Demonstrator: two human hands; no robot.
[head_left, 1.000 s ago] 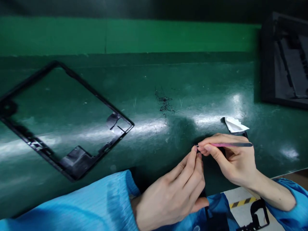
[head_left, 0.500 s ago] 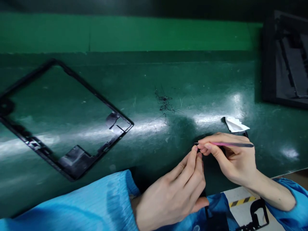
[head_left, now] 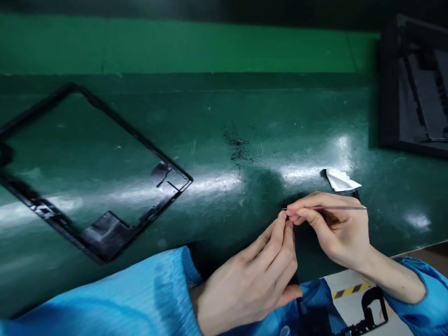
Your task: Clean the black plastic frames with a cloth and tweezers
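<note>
My left hand (head_left: 250, 280) is closed, its fingertips pinched at the edge of a black plastic frame (head_left: 378, 298). Much of that frame is hidden by my hands; one corner hangs past the table's front edge. In my right hand (head_left: 341, 228) is a slim pen-like tool (head_left: 332, 207), held almost level. Its tip meets the frame's edge by my left fingertips, but the exact contact is too small to make out. Beyond my right hand lies a crumpled white piece (head_left: 342, 180), tissue or cloth, close to the frame's far corner.
Another black frame (head_left: 131, 129) lies on the green table (head_left: 196, 214) at left. Thin black shavings (head_left: 238, 150) are heaped mid-table. A dark box (head_left: 388, 93) with black frame parts inside stands at far right. Yellow-and-black tape (head_left: 351, 291) marks the floor.
The tool has rolled slightly in my right fingers: its pink side showed before, now a thin greyish edge does. Both hands keep their places; the view has shifted slightly.
</note>
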